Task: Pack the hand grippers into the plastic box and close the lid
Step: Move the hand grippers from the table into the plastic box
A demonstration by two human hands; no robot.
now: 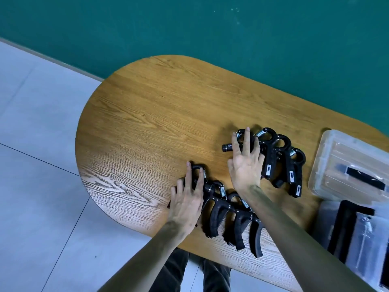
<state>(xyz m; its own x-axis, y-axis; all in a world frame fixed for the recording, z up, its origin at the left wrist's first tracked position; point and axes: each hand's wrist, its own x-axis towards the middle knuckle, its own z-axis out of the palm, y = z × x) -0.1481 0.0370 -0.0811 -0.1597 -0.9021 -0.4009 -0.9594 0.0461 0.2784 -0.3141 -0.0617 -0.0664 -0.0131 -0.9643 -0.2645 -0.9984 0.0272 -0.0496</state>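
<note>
Several black hand grippers with steel springs lie on the wooden table [147,114] in two groups. My left hand [186,199] lies flat, fingers spread, on the leftmost gripper of the near group [219,216]. My right hand [245,163] rests with fingers apart on the leftmost gripper of the far group [275,159]. Neither hand has closed around anything. A clear plastic box [328,157] stands at the right edge. Its lid [357,230], with a black handle, lies in front of it.
The table's rounded left end has bare wood. A teal wall runs behind the table. Grey floor tiles lie to the left and below, and my legs show under the near edge.
</note>
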